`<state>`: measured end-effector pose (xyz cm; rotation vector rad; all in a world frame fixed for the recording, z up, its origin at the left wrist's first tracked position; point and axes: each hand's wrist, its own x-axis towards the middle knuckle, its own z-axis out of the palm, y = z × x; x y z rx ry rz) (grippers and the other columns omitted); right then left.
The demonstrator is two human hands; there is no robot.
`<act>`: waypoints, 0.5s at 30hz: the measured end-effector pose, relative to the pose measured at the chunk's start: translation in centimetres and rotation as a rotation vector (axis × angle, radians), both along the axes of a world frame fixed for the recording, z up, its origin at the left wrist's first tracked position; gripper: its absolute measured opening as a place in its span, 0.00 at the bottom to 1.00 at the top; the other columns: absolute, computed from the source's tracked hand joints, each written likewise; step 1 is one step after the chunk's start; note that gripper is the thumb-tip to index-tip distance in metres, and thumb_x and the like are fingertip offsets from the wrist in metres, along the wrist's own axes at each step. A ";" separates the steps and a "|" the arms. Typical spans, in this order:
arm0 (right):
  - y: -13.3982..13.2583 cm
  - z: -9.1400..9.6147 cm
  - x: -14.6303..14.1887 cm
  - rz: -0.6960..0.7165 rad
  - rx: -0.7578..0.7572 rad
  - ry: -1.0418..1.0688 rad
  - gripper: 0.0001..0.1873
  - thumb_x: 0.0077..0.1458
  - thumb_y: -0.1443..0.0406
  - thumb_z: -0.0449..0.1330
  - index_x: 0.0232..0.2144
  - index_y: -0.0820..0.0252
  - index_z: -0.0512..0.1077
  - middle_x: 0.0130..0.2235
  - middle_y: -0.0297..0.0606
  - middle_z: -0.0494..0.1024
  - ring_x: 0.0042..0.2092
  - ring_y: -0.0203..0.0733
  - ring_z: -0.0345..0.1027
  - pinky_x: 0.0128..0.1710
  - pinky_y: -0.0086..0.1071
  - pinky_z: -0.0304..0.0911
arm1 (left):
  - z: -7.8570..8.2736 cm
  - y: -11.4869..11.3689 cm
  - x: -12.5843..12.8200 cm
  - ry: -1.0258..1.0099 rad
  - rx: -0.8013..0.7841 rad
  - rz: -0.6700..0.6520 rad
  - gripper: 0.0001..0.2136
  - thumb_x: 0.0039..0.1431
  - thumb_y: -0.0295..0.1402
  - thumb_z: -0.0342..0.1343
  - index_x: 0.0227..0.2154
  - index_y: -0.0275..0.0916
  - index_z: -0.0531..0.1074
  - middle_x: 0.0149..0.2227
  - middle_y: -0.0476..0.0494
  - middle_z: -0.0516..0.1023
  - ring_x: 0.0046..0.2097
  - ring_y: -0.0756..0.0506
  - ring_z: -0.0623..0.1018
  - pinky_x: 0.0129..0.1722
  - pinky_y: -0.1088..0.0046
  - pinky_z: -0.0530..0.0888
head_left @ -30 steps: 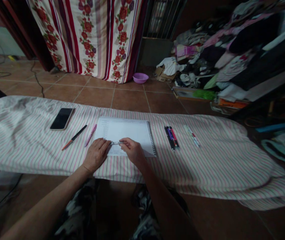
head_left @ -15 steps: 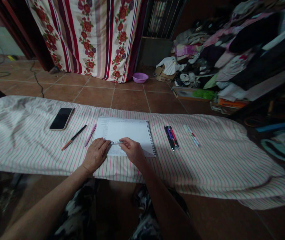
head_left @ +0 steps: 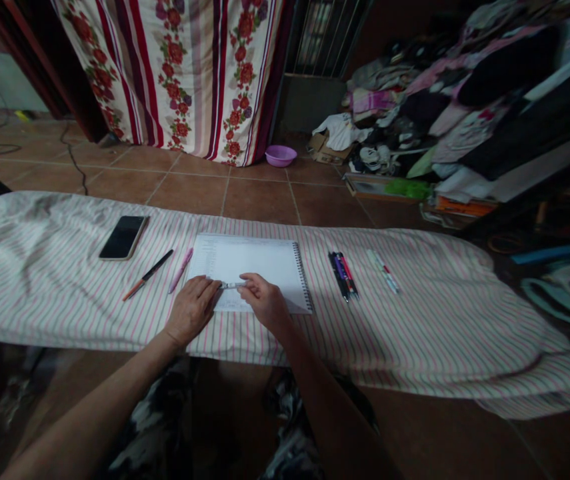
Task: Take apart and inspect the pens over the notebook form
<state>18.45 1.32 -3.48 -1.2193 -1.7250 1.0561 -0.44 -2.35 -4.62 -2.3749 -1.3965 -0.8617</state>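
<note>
Both my hands rest on the near edge of a spiral notebook (head_left: 259,261) that lies open on a striped cloth-covered board (head_left: 415,320). My left hand (head_left: 192,309) and my right hand (head_left: 265,301) each pinch one end of a small light pen (head_left: 232,285) held level between them. To the left of the notebook lie a pink pen (head_left: 181,270) and a black pen with an orange tip (head_left: 148,275). A black phone (head_left: 123,237) lies further left.
Right of the notebook lie a bunch of dark pens (head_left: 343,274) and white pens (head_left: 383,270). Beyond the board is tiled floor, a floral curtain (head_left: 185,73), a purple bowl (head_left: 281,156) and a heap of clothes (head_left: 455,113) at the right.
</note>
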 end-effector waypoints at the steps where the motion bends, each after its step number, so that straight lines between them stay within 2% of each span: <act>1: 0.0 0.0 0.0 -0.003 0.012 -0.006 0.12 0.50 0.65 0.58 0.39 0.58 0.71 0.30 0.35 0.77 0.30 0.38 0.73 0.31 0.30 0.69 | 0.0 0.0 0.0 -0.001 0.005 -0.002 0.11 0.58 0.24 0.51 0.44 0.33 0.67 0.38 0.37 0.74 0.43 0.40 0.71 0.44 0.59 0.72; 8: -0.1 0.3 0.1 0.005 -0.018 -0.002 0.07 0.52 0.64 0.57 0.34 0.58 0.72 0.29 0.35 0.78 0.31 0.38 0.73 0.31 0.30 0.69 | 0.2 0.0 0.1 -0.010 0.024 -0.007 0.11 0.59 0.26 0.50 0.44 0.34 0.67 0.38 0.36 0.75 0.43 0.40 0.72 0.44 0.59 0.73; 13: 0.0 0.2 0.0 -0.008 0.023 0.001 0.13 0.50 0.65 0.58 0.41 0.57 0.71 0.32 0.36 0.79 0.32 0.39 0.74 0.34 0.31 0.70 | 0.0 0.0 0.0 -0.024 -0.011 -0.002 0.11 0.59 0.26 0.48 0.45 0.36 0.67 0.39 0.36 0.74 0.44 0.40 0.73 0.44 0.58 0.72; 15: 0.0 0.1 0.0 -0.007 0.044 0.003 0.13 0.50 0.67 0.58 0.40 0.57 0.72 0.33 0.36 0.79 0.34 0.39 0.74 0.35 0.31 0.70 | 0.0 0.0 0.0 -0.022 -0.009 -0.002 0.11 0.59 0.26 0.48 0.45 0.36 0.68 0.39 0.36 0.74 0.44 0.40 0.73 0.44 0.58 0.73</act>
